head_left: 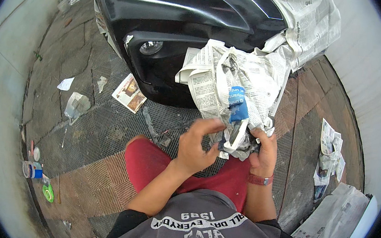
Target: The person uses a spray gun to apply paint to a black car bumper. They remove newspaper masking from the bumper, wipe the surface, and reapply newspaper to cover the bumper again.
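Note:
Crumpled newspaper sheets [210, 82] hang at the right front of a glossy black car bumper [172, 71]. A blue printed patch [237, 106] shows in the middle of the bundle, and strips of whitish tape run down it. At the bundle's lower end, my right hand [264, 151] is closed on the newspaper, thumb on top. My left hand [198, 142] is at the left side of this end, thumb and forefinger curved apart, fingertips by the paper's edge. Its other fingers are mostly hidden. Dark material shows between the paper folds near both hands.
A round lamp [151, 48] is set in the bumper. Paper scraps [130, 93] and a clear plastic bag [78, 106] lie on the textured floor mat. At the left wall are a blue-and-white can [32, 170] and a green tape roll [48, 193]. More newspaper [329, 155] lies right.

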The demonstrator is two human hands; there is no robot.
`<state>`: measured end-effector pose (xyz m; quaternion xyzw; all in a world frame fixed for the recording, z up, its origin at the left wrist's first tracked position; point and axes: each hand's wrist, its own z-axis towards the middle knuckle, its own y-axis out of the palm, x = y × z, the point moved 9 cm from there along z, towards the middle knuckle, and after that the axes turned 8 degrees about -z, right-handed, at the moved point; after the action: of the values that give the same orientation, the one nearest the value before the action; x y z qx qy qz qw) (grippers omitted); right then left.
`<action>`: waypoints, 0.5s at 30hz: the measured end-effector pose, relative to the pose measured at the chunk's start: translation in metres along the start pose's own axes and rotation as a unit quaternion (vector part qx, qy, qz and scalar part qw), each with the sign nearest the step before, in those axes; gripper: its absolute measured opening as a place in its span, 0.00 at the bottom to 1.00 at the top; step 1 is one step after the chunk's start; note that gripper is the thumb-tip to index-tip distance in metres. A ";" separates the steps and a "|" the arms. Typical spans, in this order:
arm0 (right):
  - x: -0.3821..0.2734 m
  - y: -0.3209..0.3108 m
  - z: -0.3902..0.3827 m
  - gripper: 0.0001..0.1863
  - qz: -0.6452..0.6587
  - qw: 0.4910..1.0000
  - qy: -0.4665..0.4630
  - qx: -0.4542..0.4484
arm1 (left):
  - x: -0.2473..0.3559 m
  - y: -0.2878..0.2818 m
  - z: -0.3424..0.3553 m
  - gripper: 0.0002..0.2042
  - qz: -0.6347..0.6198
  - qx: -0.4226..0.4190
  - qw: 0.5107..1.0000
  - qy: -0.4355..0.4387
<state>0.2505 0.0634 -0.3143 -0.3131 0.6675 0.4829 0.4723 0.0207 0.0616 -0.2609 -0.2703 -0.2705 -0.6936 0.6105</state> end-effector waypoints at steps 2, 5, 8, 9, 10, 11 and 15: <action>-0.006 -0.002 0.002 0.26 -0.003 1.000 -0.003 -0.004 | -0.012 -0.002 0.005 0.39 0.078 -0.026 0.994 -0.070; -0.013 -0.007 0.006 0.26 -0.003 1.000 -0.007 -0.015 | -0.008 -0.016 0.028 0.56 0.206 0.004 0.978 -0.023; -0.018 -0.020 0.009 0.26 0.003 1.000 -0.017 -0.020 | -0.023 -0.026 0.065 0.66 0.228 0.042 0.973 -0.011; -0.018 -0.029 0.009 0.26 -0.002 1.000 -0.008 -0.007 | -0.031 -0.029 0.077 0.68 0.216 0.049 0.975 -0.026; -0.019 -0.038 0.007 0.26 -0.004 1.000 -0.004 -0.003 | -0.035 -0.018 0.086 0.68 0.164 -0.034 0.986 -0.014; -0.020 -0.048 0.004 0.26 -0.003 1.000 0.000 0.004 | -0.043 -0.005 0.089 0.65 0.110 -0.094 0.989 -0.039; -0.036 -0.094 -0.018 0.27 -0.005 0.999 -0.028 0.025 | -0.043 0.049 0.066 0.57 0.053 -0.165 0.980 -0.102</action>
<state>0.3400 0.0134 -0.3124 -0.2912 0.6646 0.4717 0.5010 0.0770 0.1325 -0.2423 -0.4506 -0.1988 -0.6638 0.5628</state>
